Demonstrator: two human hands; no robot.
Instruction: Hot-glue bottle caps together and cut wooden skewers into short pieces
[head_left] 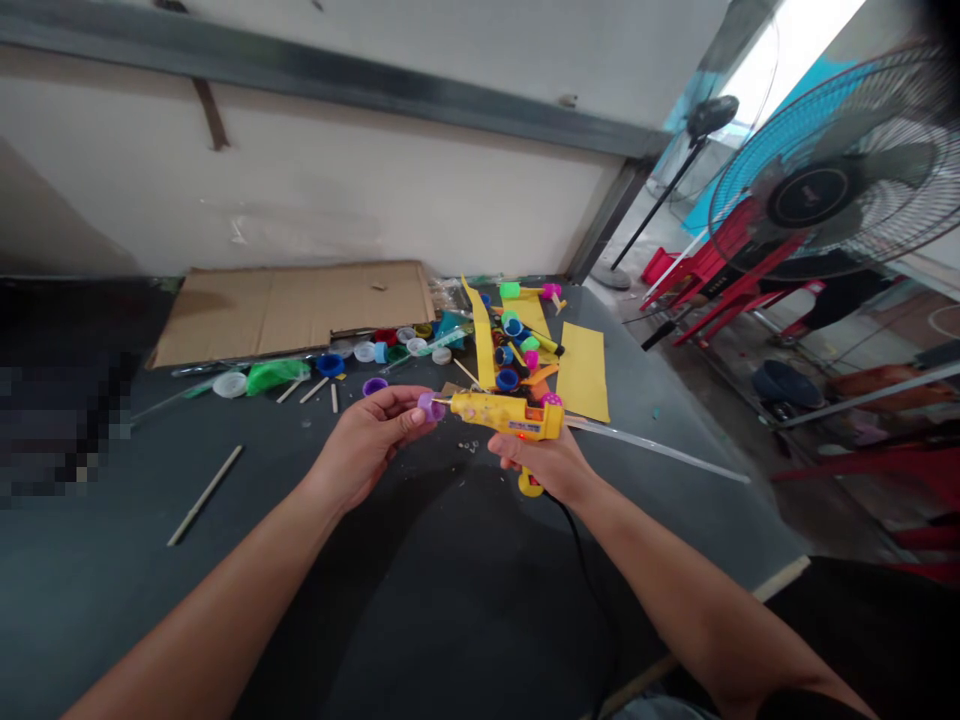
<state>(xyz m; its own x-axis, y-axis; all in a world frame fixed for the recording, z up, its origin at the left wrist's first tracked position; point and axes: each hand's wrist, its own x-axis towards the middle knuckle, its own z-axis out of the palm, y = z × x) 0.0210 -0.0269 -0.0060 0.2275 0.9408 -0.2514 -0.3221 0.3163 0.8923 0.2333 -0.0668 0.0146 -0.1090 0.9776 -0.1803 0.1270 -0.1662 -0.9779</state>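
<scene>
Between the thumb and fingers of my left hand (375, 440) is a small purple bottle cap (430, 406). My right hand (544, 460) is wrapped around the handle of a yellow hot glue gun (495, 412), with a red light showing on it. The gun's metal nozzle points left and meets the purple cap; I cannot tell whether it touches the cap's inside or its rim. A clear glue stick (667, 450) sticks out of the gun's back end, and a black cord (581, 560) hangs below the handle.
Behind my hands lie a cardboard sheet (300, 305), yellow paper (583, 370), several coloured caps such as a blue one (330, 364), and short sticks. A longer stick (205, 495) rests on the left of the grey table. A standing fan (810, 195) is at right.
</scene>
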